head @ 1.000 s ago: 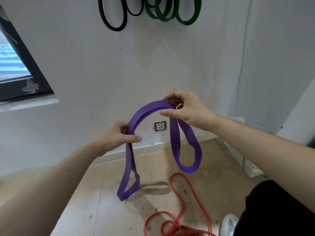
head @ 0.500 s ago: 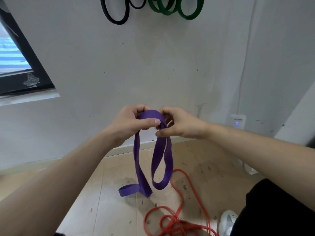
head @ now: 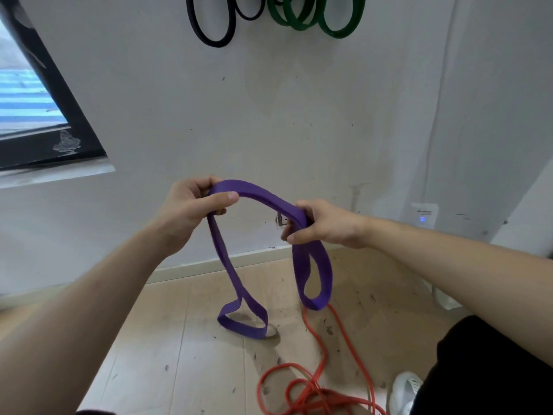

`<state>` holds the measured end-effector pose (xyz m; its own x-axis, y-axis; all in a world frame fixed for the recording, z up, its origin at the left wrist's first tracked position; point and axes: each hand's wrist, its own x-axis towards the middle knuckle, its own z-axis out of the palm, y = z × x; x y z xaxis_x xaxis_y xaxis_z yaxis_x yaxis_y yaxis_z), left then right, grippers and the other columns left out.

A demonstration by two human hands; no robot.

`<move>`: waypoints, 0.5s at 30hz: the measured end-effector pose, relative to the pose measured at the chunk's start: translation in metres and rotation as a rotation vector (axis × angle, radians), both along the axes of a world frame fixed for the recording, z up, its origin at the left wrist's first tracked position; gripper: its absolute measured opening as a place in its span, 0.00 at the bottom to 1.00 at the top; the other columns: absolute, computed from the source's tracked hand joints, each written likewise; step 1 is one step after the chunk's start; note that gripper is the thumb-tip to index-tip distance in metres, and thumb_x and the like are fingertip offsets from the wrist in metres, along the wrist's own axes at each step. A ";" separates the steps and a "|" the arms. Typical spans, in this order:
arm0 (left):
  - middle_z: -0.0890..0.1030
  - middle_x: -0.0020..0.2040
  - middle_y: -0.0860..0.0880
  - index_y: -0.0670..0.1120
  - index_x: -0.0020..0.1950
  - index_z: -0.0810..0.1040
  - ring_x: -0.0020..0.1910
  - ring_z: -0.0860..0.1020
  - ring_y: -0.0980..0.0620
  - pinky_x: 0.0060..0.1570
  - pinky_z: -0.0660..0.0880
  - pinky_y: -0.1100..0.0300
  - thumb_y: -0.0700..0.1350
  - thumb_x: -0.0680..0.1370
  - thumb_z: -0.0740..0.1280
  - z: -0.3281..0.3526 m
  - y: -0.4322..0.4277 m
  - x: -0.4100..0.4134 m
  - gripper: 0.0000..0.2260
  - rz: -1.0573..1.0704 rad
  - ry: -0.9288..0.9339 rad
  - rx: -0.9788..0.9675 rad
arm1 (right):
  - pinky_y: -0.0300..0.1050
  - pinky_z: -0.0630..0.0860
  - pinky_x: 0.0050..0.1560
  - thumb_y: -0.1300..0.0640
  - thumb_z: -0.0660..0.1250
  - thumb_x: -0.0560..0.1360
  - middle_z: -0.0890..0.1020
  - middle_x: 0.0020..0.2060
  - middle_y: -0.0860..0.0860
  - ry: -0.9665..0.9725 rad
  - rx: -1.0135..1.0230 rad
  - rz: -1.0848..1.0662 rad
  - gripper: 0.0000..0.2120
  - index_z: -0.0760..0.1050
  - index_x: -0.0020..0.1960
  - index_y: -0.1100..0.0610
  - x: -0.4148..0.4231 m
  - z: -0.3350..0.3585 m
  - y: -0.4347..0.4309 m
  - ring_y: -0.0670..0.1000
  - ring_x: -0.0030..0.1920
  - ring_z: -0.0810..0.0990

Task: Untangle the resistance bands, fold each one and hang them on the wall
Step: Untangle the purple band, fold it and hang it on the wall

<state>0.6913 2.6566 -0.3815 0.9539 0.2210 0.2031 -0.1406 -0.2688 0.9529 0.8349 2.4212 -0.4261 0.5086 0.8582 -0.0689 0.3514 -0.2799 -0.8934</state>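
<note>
The purple band (head: pixel 260 194) is up in the air in front of the wall (head: pixel 299 115), arching between the person's two hands. One loop hangs from each side. The left loop reaches down close to the floor (head: pixel 149 354), though I cannot tell whether it touches.

The left hand (head: pixel 191 208) has its grip clamped on the band, thumb over the top. The right hand (head: pixel 326 226) is closed round the doubled strands at the other end of the arch.

It looks light, soft and rubbery: it droops and curls under its own weight, so I judge it will not hold a fold unless pinched. The best hold seems to be at the fold's crown, all layers together.

An orange band (head: pixel 311 395) lies tangled on the floor. Black bands (head: pixel 214 43) and green bands (head: pixel 339 32) hang on the wall above.
</note>
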 end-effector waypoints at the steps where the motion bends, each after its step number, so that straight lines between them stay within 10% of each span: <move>1: 0.79 0.37 0.52 0.46 0.44 0.83 0.37 0.76 0.55 0.50 0.75 0.54 0.55 0.63 0.79 -0.003 0.005 -0.002 0.17 0.010 0.029 0.016 | 0.56 0.81 0.60 0.64 0.75 0.73 0.86 0.47 0.55 -0.009 0.008 -0.016 0.14 0.76 0.56 0.62 0.002 0.004 -0.002 0.55 0.51 0.85; 15: 0.82 0.41 0.48 0.40 0.50 0.82 0.40 0.79 0.51 0.43 0.79 0.58 0.52 0.62 0.79 -0.020 -0.001 -0.005 0.23 -0.110 0.244 0.222 | 0.39 0.78 0.48 0.62 0.77 0.72 0.85 0.44 0.53 -0.131 0.252 -0.052 0.12 0.80 0.54 0.57 -0.005 0.051 -0.017 0.50 0.44 0.84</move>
<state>0.6859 2.6556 -0.4018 0.9959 0.0903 -0.0019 0.0443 -0.4693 0.8819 0.8295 2.4046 -0.3748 0.5430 0.8125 0.2122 0.4593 -0.0759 -0.8850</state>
